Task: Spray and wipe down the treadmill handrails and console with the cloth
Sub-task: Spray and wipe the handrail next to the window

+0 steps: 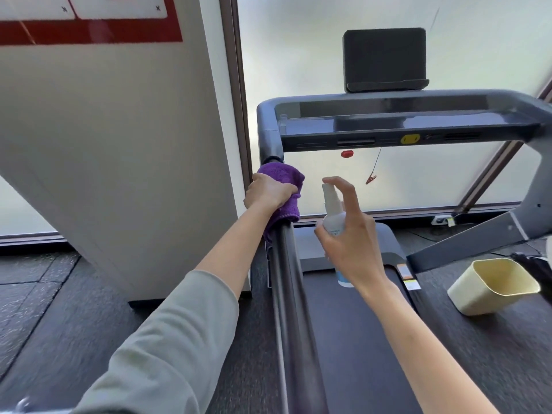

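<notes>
Head view takes in the treadmill: its console (388,127) spans the top, and the left handrail (286,282) runs down toward the viewer. The left hand (268,194) clamps the purple cloth (283,177) round the rail's upper end, likely to wipe along it. Beside it the right hand (349,237) grips the spray bottle (333,216), forefinger over the nozzle, apparently ready to spray.

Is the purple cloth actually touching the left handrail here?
Touching. The head view shows the purple cloth wrapped over the left handrail, gripped there by the left hand.
</notes>
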A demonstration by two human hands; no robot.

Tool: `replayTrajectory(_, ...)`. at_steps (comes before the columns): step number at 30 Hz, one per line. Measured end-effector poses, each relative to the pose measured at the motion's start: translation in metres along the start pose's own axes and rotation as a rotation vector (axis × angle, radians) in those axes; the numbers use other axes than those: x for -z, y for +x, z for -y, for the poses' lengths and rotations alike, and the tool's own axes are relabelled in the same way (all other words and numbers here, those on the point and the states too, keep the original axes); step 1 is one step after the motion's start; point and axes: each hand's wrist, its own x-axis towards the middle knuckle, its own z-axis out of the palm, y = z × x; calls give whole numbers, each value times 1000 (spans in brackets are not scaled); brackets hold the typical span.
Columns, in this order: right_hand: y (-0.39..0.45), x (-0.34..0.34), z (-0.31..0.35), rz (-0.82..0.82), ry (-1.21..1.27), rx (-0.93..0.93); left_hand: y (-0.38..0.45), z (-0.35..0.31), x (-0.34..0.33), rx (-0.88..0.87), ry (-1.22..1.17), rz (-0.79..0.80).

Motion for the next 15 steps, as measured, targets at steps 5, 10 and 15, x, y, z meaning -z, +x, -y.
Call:
replayTrajectory(5,-19,15,6,23,36,12,-53,17,5,25,-53,39)
replayTrajectory(10,-36,23,3,25,67,31,-128,47,6,40,-93,65)
replayTrajectory(15,-43,26,-5,50,63,23,-150,56,7,79,-169,77)
